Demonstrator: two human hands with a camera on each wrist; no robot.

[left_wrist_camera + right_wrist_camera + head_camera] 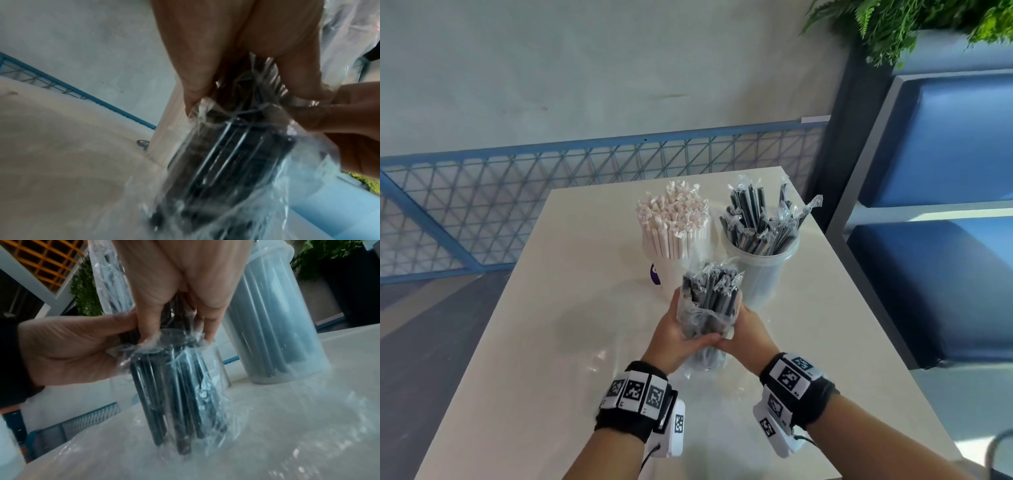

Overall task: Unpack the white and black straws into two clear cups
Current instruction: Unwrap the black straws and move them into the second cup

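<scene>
Both hands hold one bundle (709,301) of black straws, still in its clear plastic bag, upright at centre of the head view, just in front of the two cups. Left hand (676,329) wraps the bundle's left side w/ fingers curled round it; right hand (748,330) does the same on the right side. The two hands meet near the bundle's lower part, fingertips touching or nearly so. In the left wrist view the fingers (197,81) press crumpled plastic against the straws; in the right wrist view the fingers (152,318) pinch the bag's folds, w/ the other hand coming in from the left of frame. Bundle's lower end is just above or on the bench (551,342); can't tell which, the plastic blurs it.

Behind the bundle, upper centre of the head view: left cup (671,270) packed w/ white straws (674,219) in paper sleeves, standing upright, a purple mark on its lower left side. Right cup (767,270), touching or just beside the left cup, holds black straws (756,219) in clear wrappers, some leaning out to the right. Bundle's top overlaps the gap between both cups in the picture.

Loose clear plastic spreads on the bench under the hands. Both wrists carry black bands w/ square printed markers. Blue mesh railing (585,178) runs across behind the bench; blue padded seat (945,205) at right; green plant (911,24) at upper right.
</scene>
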